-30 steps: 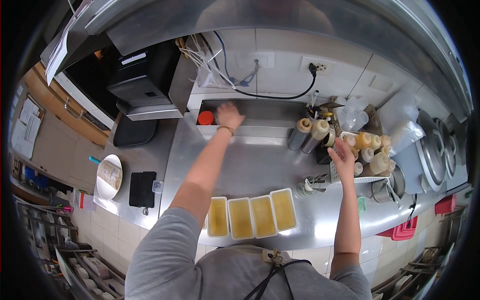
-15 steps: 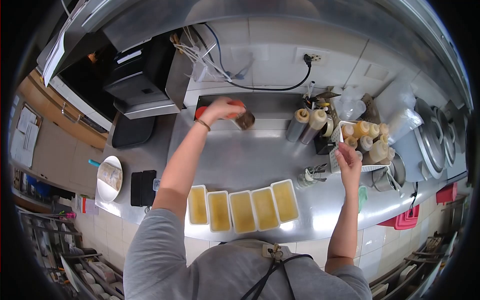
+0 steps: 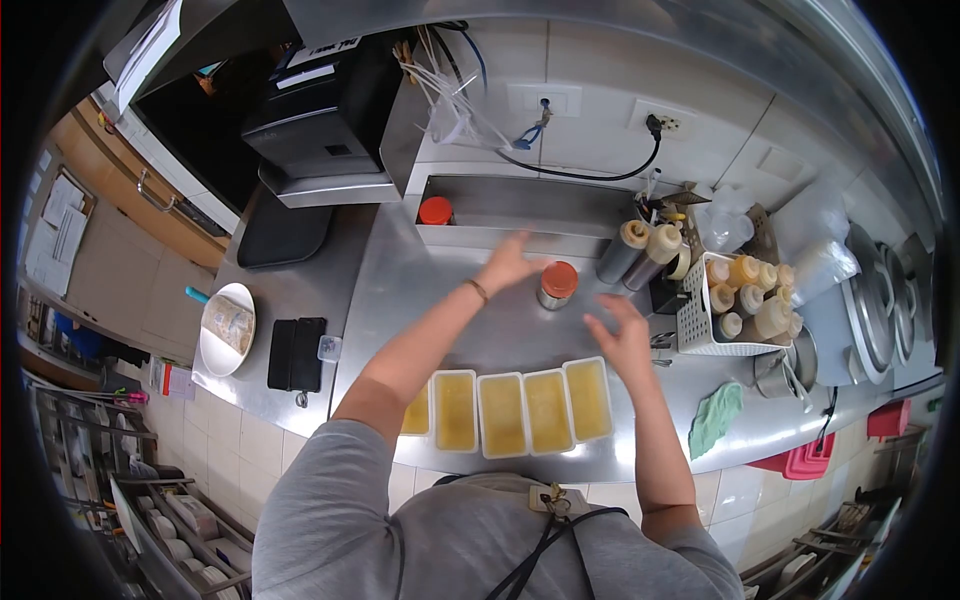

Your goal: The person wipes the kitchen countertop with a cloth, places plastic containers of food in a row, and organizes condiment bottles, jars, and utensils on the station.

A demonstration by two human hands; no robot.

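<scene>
A spice jar [image 3: 557, 286] with an orange-red lid stands upright on the steel counter. Just left of it is my left hand [image 3: 512, 264], fingers spread, with the tips close to the lid. My right hand [image 3: 622, 332] hovers over the counter on the jar's other side, open and slightly blurred, holding nothing. Nearer my body, several white rectangular tubs [image 3: 502, 415] of yellowish contents sit in a row; my left forearm partly covers the leftmost one. A second red-lidded jar [image 3: 436, 211] stands in the steel trough [image 3: 540, 205] along the wall.
Right of my hands are two squeeze bottles [image 3: 656, 252] and a white basket [image 3: 700, 318] full of more bottles. A green cloth [image 3: 716, 420] lies near the front edge. Leftward are a black case [image 3: 296, 354], a white plate [image 3: 246, 300] and a black tray [image 3: 285, 235].
The spice jar, held tilted in my left hand before, now stands on the counter with that hand open beside it. My right hand has moved left, away from the basket.
</scene>
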